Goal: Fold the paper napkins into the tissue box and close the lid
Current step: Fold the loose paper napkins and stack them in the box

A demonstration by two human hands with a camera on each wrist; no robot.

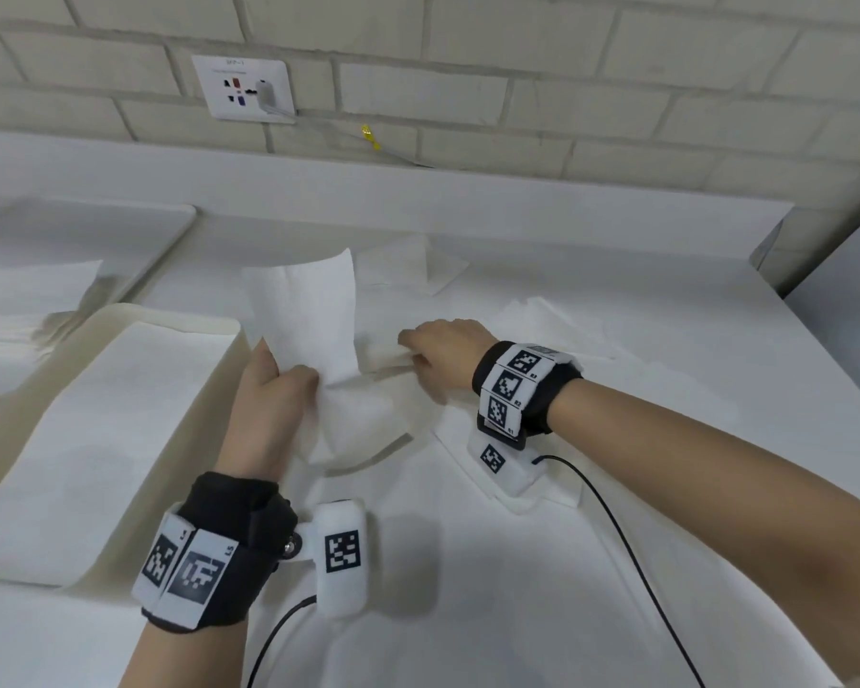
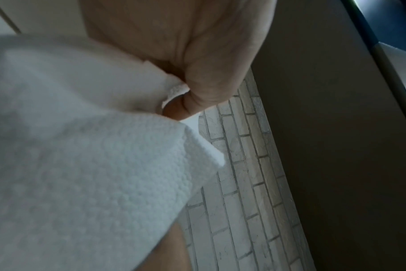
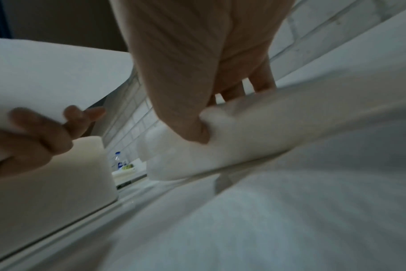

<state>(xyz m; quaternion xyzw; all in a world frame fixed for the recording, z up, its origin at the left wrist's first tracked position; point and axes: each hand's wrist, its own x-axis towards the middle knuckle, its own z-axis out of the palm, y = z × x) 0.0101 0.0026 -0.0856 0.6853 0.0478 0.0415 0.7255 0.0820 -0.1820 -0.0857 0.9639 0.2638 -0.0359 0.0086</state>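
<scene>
Left hand: the left hand [image 1: 269,389] is pinching a white embossed napkin [image 1: 309,310] between thumb and curled fingers [image 2: 211,77], its upper part standing up off the bench [image 1: 467,563].
Right hand: the right hand [image 1: 443,350] is gripping a thin folded wad of paper [image 3: 243,124], thumb curled onto its near face, the other fingers behind it; it is sitting just right of the raised napkin.
Tissue box: the cream tissue box [image 1: 219,379] is lying open just left of the left hand, a flat white sheet inside; no lid can be told apart.
Loose napkins: more napkins [image 1: 408,265] are lying farther back on the bench.
Doing it well: the person is probably folding; bringing the edges level and pressing the crease flat should let it fit inside the box walls.
Risk: thin paper is likely to crumple under a tight pinch.
</scene>
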